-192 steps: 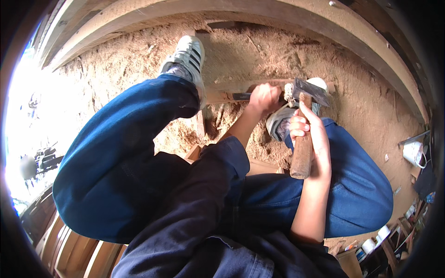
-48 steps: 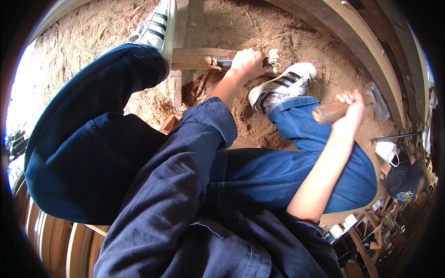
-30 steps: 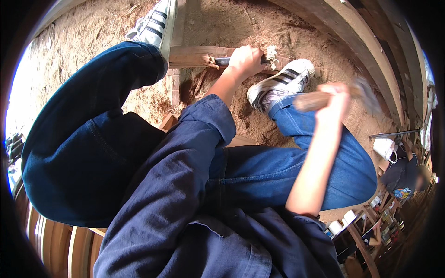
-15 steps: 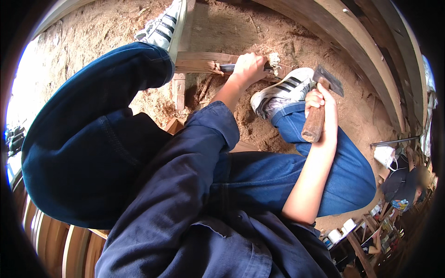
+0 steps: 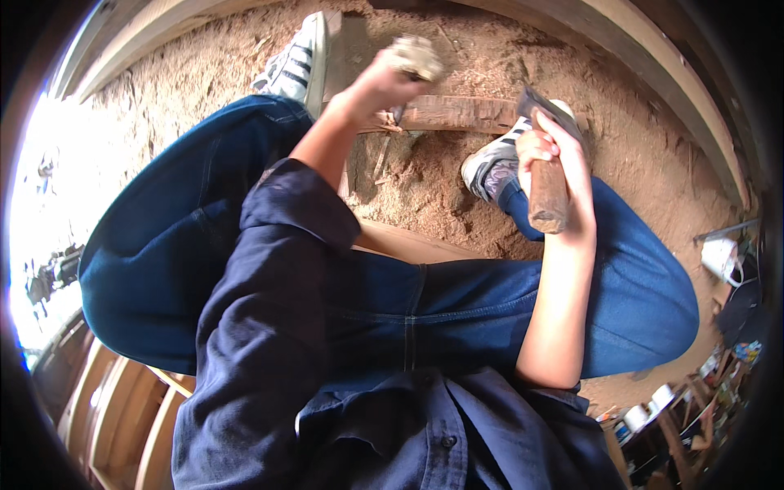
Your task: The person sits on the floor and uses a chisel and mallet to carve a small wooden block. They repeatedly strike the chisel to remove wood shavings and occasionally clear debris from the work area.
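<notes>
My left hand (image 5: 377,86), smeared by motion, is closed around a chisel (image 5: 415,59) with a pale, frayed handle end. The dark blade points down at splintered wood on the reddish timber (image 5: 465,113) lying between my feet. Whether its tip touches the wood I cannot tell. In my right hand (image 5: 549,151) is a hammer (image 5: 548,196), gripped close under its dark metal head, the thick wooden handle lying back along my wrist. This hand is held over my right shoe, apart from the timber.
Sawdust and shavings cover the ground (image 5: 416,184). My striped left shoe (image 5: 294,69) and right shoe (image 5: 492,163) flank the timber. Long curved-looking beams (image 5: 653,65) run along the far right. White containers (image 5: 645,412) and clutter stand at the lower right.
My left hand has moved left and up, swinging the chisel from lying along the timber to more upright. The hammer stays in my right hand, shifted slightly left in view.
</notes>
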The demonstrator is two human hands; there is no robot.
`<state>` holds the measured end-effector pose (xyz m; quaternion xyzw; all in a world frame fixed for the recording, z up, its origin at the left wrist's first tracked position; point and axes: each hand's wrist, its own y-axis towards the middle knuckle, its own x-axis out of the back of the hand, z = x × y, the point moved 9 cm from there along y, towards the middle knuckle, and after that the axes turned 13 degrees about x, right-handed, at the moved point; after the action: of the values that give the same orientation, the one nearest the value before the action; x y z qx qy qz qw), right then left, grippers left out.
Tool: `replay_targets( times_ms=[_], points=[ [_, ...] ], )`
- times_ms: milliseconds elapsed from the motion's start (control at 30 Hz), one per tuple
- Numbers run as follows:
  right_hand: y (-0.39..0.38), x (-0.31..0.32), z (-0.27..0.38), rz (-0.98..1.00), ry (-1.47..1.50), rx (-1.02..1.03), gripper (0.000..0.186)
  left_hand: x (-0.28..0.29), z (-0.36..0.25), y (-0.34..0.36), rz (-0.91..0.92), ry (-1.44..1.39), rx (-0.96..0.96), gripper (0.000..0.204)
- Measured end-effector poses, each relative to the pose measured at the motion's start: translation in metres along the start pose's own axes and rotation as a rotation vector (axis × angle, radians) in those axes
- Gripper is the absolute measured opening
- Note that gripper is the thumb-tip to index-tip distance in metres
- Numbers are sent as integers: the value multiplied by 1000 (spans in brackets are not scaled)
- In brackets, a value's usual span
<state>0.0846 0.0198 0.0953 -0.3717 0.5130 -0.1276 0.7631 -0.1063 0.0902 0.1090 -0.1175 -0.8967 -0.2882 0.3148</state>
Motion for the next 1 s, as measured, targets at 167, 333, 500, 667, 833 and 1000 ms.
replay_targets(
  times_ms=[167, 333, 500, 667, 833, 1000],
  points=[
    [-1, -1, -1, 50, 24, -36, 23, -7, 55, -48, 160, -138, 1218, 29],
    [-14, 9, 30, 7, 69, 113, 23, -36, 41, -14, 226, 260, 1147, 25],
    [-15, 14, 45, 37, 128, 192, 24, -36, 127, -67, -173, -183, 1363, 19],
    [-16, 2, 40, 86, 154, 207, 22, -19, 90, -21, -187, 80, 1079, 33],
    [-18, -3, 21, 63, 204, 97, 24, -71, 62, 2, 63, 453, 948, 34],
    [-22, -5, 13, 49, 222, 64, 27, -100, 85, 8, 107, 527, 920, 54]
  ],
)
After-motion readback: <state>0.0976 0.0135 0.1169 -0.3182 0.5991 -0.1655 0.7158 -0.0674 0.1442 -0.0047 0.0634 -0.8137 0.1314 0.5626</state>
